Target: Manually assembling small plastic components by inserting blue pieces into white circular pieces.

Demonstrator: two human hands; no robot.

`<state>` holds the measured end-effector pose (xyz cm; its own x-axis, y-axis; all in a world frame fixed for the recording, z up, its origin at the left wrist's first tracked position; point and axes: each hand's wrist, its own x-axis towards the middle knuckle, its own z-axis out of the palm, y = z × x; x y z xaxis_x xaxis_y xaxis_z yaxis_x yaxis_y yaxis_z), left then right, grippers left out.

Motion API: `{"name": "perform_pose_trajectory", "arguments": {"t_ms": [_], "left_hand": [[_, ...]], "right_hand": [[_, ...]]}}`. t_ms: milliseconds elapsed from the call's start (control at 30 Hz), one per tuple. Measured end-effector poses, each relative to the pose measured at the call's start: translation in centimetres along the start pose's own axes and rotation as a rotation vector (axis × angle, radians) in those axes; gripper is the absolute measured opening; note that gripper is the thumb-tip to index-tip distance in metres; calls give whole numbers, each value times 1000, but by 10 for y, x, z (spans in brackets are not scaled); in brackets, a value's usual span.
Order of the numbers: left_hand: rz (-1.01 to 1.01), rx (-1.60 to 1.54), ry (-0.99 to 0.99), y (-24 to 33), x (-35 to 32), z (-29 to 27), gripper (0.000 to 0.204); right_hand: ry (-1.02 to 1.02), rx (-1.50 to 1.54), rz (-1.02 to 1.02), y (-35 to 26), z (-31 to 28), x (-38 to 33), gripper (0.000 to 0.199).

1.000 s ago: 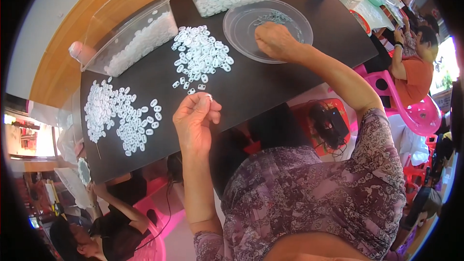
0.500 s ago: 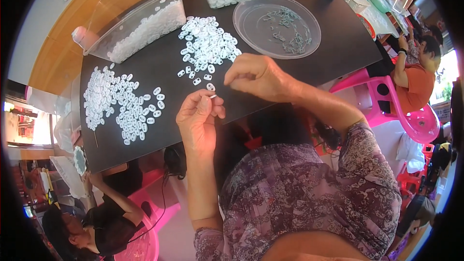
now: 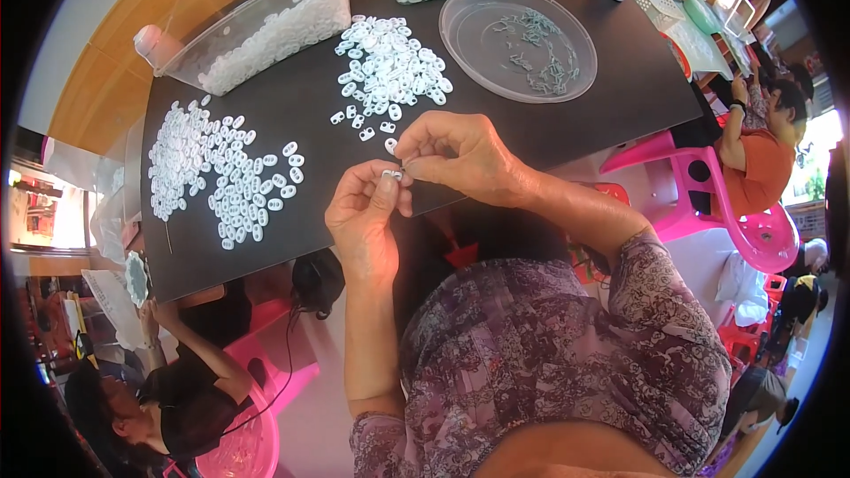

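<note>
Hands meet at frame centre: your left hand [image 3: 365,212] and right hand [image 3: 456,155] both pinch one small white ring [image 3: 390,174] over the black table [image 3: 292,115].

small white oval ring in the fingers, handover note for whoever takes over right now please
Left hand: pinches a small white oval plastic ring at its fingertips.
Right hand: fingertips meet the same ring; what they grip is too small to tell.
On the black tabletop: two spreads of loose white rings, a clear round plastic dish with small greenish pieces, and a clear plastic bin of white rings.
Done: unclear. Left: both loose spreads lie on the table.
</note>
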<state>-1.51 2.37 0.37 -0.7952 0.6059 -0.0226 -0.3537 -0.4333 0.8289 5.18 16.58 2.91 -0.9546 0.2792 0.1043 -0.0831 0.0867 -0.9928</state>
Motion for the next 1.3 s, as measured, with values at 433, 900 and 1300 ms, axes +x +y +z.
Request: {"name": "perform_pose_trajectory", "arguments": {"t_ms": [433,900,1300], "left_hand": [[50,145,53,0,-7,-4,9],[72,191,68,-2,-10,-7,6],[74,227,74,0,-12,-10,5]], "right_hand": [[3,-87,-25,1,4,-2,12],[-58,-100,65,-2,7,-4,14],[-56,-199,14,-1,10,-5,13]]}}
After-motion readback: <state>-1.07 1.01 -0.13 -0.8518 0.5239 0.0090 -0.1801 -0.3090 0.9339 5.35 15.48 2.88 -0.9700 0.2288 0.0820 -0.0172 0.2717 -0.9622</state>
